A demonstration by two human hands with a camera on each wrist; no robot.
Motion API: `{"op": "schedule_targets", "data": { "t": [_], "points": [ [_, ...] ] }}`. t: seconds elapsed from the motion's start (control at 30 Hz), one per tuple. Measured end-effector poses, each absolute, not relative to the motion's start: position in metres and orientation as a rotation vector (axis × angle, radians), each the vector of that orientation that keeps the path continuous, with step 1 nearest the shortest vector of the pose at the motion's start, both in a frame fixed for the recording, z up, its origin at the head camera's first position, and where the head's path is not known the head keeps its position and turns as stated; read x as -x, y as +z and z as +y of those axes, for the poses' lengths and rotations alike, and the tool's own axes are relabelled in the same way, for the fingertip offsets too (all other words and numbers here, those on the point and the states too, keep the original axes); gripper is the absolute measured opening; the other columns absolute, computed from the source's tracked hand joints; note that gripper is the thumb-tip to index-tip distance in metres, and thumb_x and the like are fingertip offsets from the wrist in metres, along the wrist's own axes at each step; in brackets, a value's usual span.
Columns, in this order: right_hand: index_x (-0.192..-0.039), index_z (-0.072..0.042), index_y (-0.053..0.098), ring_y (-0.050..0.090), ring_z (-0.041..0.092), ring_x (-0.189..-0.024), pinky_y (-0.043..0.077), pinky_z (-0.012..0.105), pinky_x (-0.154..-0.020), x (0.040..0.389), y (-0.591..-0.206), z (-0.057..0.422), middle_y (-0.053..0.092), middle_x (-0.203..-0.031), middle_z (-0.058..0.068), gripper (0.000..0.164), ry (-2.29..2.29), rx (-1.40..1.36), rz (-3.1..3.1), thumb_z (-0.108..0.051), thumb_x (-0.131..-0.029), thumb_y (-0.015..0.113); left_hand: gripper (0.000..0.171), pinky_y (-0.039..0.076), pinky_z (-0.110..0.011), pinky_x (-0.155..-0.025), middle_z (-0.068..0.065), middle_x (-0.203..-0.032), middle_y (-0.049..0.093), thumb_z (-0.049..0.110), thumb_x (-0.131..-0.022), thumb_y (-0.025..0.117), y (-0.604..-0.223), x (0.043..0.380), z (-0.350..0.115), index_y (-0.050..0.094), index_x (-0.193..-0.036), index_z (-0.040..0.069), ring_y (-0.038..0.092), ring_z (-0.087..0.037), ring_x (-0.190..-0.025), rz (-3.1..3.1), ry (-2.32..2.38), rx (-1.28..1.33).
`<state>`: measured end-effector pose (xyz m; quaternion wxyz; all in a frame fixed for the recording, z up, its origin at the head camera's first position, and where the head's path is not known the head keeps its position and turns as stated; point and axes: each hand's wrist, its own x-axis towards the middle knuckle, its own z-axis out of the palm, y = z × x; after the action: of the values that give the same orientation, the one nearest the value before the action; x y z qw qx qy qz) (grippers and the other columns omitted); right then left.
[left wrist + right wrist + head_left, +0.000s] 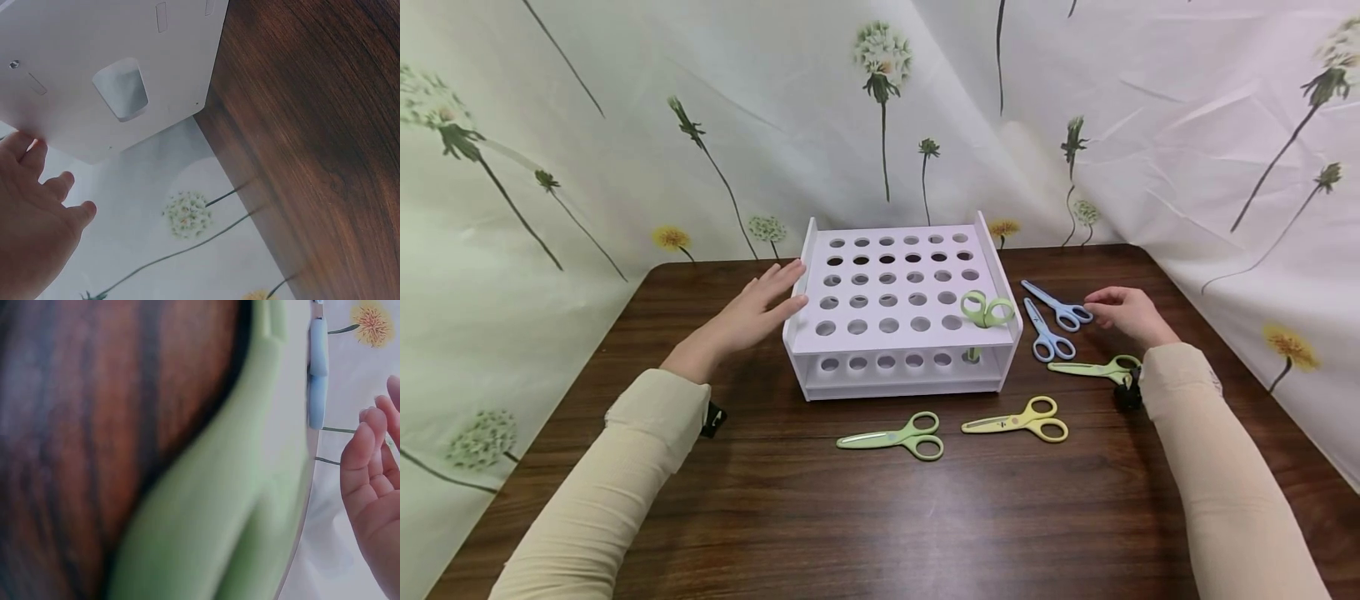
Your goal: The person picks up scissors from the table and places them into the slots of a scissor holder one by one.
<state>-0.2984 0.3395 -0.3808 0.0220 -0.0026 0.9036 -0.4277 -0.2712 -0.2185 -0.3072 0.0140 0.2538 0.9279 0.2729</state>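
A white two-level rack [880,388] with rows of round holes stands on the table. My left hand [737,321] rests its extended fingertips against the rack's left side panel. A pair of green scissors [987,317] stands handles-up in the front right hole. Beyond the rack's right side, my right hand [1127,315] has its fingertips at the handle of the farther blue scissors [1045,298]. The right wrist view shows the fingers loosely bent, with nothing seen between them. Nearer blue scissors [1041,327] lie just beside, and green scissors [1078,368] lie close to the right wrist.
In front of the rack lie another pair of green scissors [880,439] and yellow scissors [1000,424], handles to the right. A dandelion-print cloth [820,125] hangs behind and around the dark wooden table [865,533].
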Motion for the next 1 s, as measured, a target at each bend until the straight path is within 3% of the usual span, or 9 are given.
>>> {"op": "schedule_targets", "data": {
  "t": [0.23, 0.53, 1.0],
  "points": [
    [-0.112, 0.01, 0.057, 0.056, 0.017, -0.069, 0.048, 0.027, -0.064, 0.301, -0.382, 0.339, 0.059, -0.095, 0.018, 0.034, -1.228, 0.027, 2.781, -0.018, -0.093, 0.057, 0.064, -0.002, -0.047, -0.108, -0.004, -0.152, 0.015, 0.045, -0.097, 0.04, -0.308, 0.272, -0.218, 0.022, -0.147, 0.011, 0.001, -0.024, -0.138, 2.89, 0.846, -0.794],
    [-0.108, 0.013, 0.058, 0.055, 0.018, -0.067, 0.049, 0.029, -0.061, 0.309, -0.385, 0.34, 0.06, -0.079, 0.007, 0.029, -1.158, 0.006, 2.749, -0.011, -0.091, 0.058, 0.063, -0.001, -0.047, -0.108, -0.005, -0.152, 0.016, 0.044, -0.097, 0.04, -0.307, 0.271, -0.218, 0.023, -0.147, 0.011, 0.002, -0.025, -0.138, 2.89, 0.844, -0.792],
    [-0.1, 0.012, 0.062, 0.053, 0.015, -0.066, 0.049, 0.028, -0.059, 0.311, -0.387, 0.341, 0.059, -0.072, 0.0, 0.023, -1.132, -0.051, 2.654, -0.007, -0.087, 0.061, 0.063, -0.001, -0.047, -0.108, -0.005, -0.152, 0.016, 0.044, -0.097, 0.04, -0.308, 0.272, -0.218, 0.023, -0.147, 0.011, 0.002, -0.025, -0.138, 2.899, 0.838, -0.791]
  ]
}}
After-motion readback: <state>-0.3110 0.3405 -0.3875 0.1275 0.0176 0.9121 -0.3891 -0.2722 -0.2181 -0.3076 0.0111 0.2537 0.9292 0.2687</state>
